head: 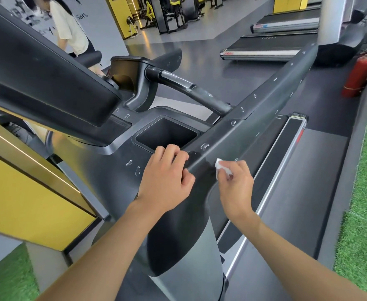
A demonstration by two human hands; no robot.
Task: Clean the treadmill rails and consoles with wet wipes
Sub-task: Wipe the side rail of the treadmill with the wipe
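Observation:
A dark grey treadmill side rail (263,101) runs from the console up to the far right. My right hand (235,185) pinches a crumpled white wet wipe (221,170) and presses it against the rail's outer face near its lower end. My left hand (167,174) rests on the console top beside the rail with its fingers curled and nothing in it. The console (117,170) has a square cup pocket (167,133) just beyond my left hand, and the black screen housing (39,77) looms at the upper left. Small wet smears dot the rail and console.
A curved black handlebar (191,88) joins the console to the rail. The treadmill belt (304,192) lies to the right, bordered by green turf (365,192). A red fire extinguisher (360,74) stands at the far right. More treadmills (263,48) lie beyond. A person (71,29) bends at the upper left.

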